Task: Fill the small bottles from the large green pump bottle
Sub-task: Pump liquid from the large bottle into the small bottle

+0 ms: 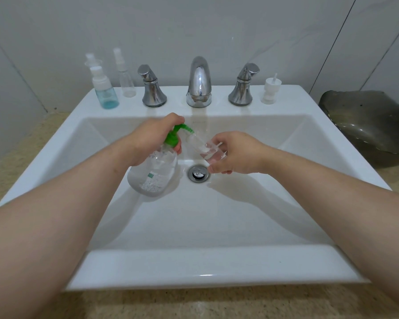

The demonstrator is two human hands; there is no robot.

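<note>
Pumping into one small bottle, held over the sink (194,265).

The large green pump bottle (154,171) hangs tilted above the basin, with the left hand (152,139) curled round its neck and pump head. Its nozzle is at the mouth of the small clear bottle (205,148), whose base the right hand (237,153) clamps in its fingers (217,168). Next, I think: press the pump and keep the mouth under the nozzle.

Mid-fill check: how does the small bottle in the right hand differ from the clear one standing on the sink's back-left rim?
The held bottle is tilted, mouth at the green pump bottle's nozzle; the rim bottle stands upright. The held bottle is uncapped; the rim bottle wears a spray top. Both are small and clear.
</note>
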